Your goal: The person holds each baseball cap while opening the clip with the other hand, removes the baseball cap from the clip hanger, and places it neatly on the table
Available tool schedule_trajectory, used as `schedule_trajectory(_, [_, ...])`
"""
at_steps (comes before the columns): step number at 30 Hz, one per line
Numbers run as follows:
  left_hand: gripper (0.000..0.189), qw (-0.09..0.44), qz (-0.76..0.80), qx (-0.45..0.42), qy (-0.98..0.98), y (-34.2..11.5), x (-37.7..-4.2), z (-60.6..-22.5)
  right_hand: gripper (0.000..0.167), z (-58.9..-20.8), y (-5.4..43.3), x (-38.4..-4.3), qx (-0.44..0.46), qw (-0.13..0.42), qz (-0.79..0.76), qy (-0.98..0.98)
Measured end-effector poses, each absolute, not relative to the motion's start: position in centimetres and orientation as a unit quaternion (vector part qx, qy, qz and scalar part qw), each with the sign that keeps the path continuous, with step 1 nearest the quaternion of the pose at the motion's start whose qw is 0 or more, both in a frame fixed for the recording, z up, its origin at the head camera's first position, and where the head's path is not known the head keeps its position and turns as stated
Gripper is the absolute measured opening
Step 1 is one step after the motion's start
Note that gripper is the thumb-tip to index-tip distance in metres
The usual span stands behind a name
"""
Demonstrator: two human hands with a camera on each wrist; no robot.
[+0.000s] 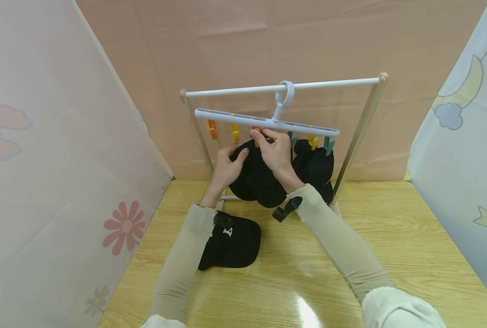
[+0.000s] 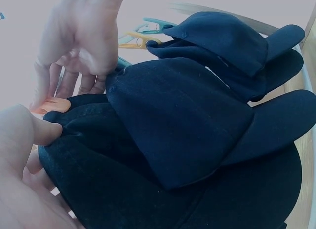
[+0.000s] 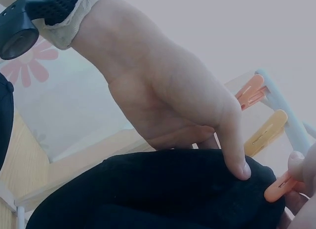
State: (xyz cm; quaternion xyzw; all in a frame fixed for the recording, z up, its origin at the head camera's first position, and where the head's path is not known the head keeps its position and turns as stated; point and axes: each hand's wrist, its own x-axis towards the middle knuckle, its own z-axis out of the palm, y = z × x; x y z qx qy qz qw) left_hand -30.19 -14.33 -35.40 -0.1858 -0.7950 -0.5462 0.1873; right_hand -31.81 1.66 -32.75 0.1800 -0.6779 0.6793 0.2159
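My left hand point(image 1: 226, 169) grips the edge of a black cap point(image 1: 245, 181), thumb on the near side and fingers behind. With thumb and fingers my right hand point(image 1: 277, 152) pinches an orange clip point(image 3: 279, 187) under the pale hanger point(image 1: 235, 119). In the right wrist view the clip's end overlaps the cap's corner. Another dark cap point(image 2: 177, 120) hangs beside the held one in the left wrist view, partly covering it. The clip's jaws are hidden by fingers and fabric.
The hanger hooks over a white rail point(image 1: 334, 84) on a wooden-legged rack. More dark caps point(image 1: 319, 167) hang from clips at the right. Orange point(image 1: 212, 129) and yellow point(image 1: 235, 133) clips hang at the left. A black cap point(image 1: 243, 241) lies on the wooden table point(image 1: 391, 237).
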Motion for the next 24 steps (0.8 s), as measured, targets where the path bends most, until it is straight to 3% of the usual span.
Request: schedule_trajectory(24, [0.022, 0.192, -0.551, -0.206, -0.785, -14.69, -30.14, -35.54, 0.030, -32.47, 0.98, -31.56, 0.150, 0.218, 0.712, -0.650])
